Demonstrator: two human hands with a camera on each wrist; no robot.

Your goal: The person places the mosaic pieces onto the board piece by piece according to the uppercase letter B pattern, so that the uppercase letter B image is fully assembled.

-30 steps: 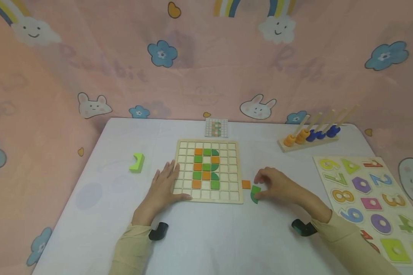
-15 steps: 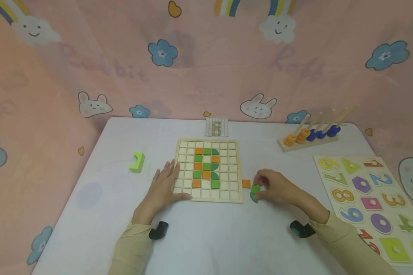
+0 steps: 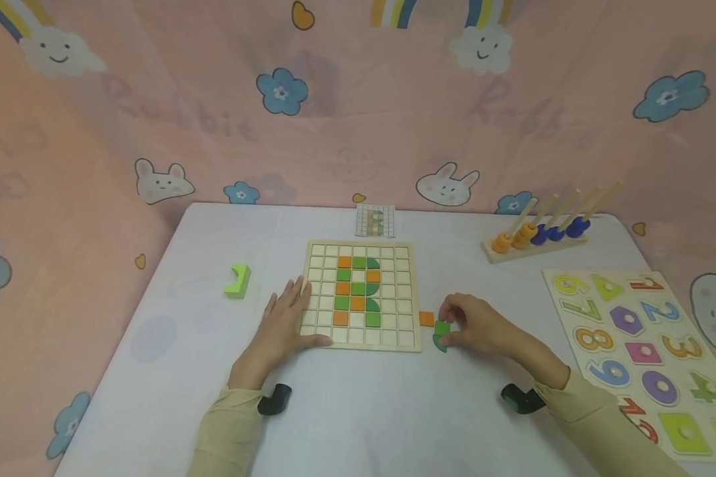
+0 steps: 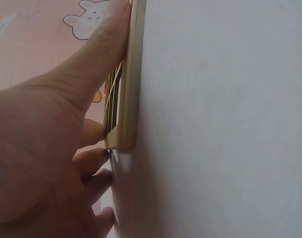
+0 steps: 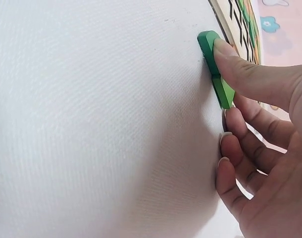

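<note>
A wooden grid board lies mid-table with orange and green tiles set in an R-like pattern. My left hand rests along its left edge with fingers spread, and the left wrist view has the thumb on the board's frame. To the right of the board my right hand holds two tiles end to end: a light green square tile and a dark green rounded tile. In the right wrist view the thumb presses the dark green one, with the fingertips by the light green end. An orange square tile lies beside them.
A small printed pattern card lies behind the board. A light green arch block stands at left. A bead-peg counter stands at back right, with a number-and-shape puzzle board in front of it. A pink patterned cloth hangs behind.
The dark green tile has turned slightly and now lines up with the light green one under my right fingers. My right hand has shifted a little; my left hand has stayed put.
</note>
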